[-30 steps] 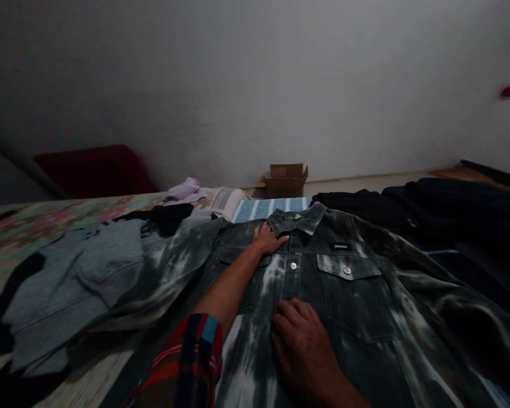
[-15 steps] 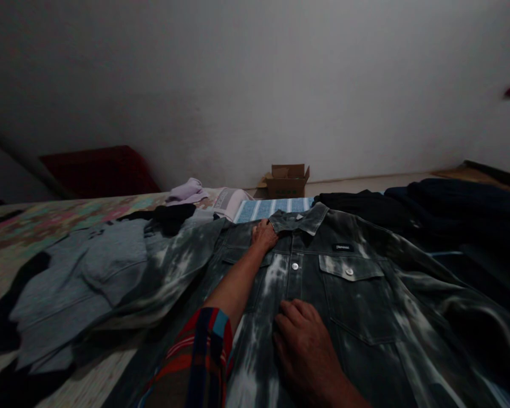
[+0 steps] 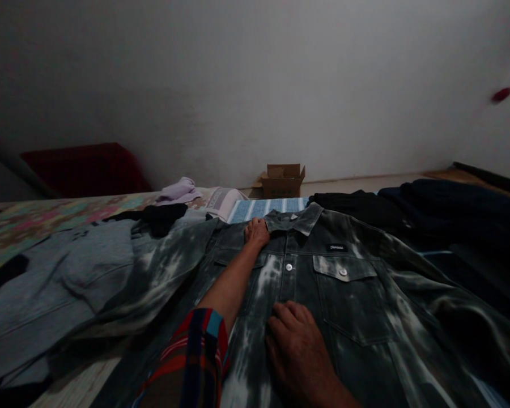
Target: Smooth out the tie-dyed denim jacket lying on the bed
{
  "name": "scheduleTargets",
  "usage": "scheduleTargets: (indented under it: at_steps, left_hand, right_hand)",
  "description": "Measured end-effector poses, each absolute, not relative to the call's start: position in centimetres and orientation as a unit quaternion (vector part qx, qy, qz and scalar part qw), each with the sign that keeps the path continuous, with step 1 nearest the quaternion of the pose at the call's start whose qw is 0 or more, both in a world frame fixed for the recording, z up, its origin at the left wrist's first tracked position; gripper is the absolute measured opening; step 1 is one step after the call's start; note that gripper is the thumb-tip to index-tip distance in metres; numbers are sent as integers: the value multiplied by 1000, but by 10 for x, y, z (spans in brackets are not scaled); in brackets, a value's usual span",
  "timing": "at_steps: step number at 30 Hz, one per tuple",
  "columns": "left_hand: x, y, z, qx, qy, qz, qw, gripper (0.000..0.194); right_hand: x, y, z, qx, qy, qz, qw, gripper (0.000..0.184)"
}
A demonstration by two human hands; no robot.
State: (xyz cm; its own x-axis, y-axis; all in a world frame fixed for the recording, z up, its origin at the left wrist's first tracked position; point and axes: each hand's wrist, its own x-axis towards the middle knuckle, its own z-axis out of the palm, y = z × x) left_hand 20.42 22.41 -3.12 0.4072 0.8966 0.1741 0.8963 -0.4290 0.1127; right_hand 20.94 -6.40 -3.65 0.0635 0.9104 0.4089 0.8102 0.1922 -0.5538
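Note:
A grey-black jacket (image 3: 276,277) with whitish tie-dye streaks lies spread out front side up, its collar pointing away from me. It has metal buttons, flapped chest pockets and a small dark label. My left hand (image 3: 257,231), below a plaid sleeve, is at the shoulder beside the collar, its fingers curled closed on the cloth. Lower down, my right hand (image 3: 300,340) rests on the button front, closed with bent fingers on the fabric. Its fingertips are partly hidden.
Grey and black clothes (image 3: 68,277) lie to the left, and dark folded garments (image 3: 442,209) are piled on the right. Beyond the collar are a blue striped cloth (image 3: 267,208), a lilac cloth (image 3: 181,191) and an open cardboard box (image 3: 283,184) by the wall.
The whole view has shifted, so things sit slightly further left. Both hands keep nearly the same places on the jacket; the left hand's fingers look a little more tightly bent.

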Motion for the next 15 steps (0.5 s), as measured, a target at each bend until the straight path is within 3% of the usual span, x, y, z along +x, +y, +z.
scheduleTargets:
  at_steps: [10,15]
  left_hand:
    - [203,236,-29,826,551,117,-5,29]
    - [198,248,-25,831,545,106,-2,21]
  right_hand:
    - [209,-65,-36,-638,-681,73,352,15]
    - [209,-63,-35,-634,-682,68,358,16]
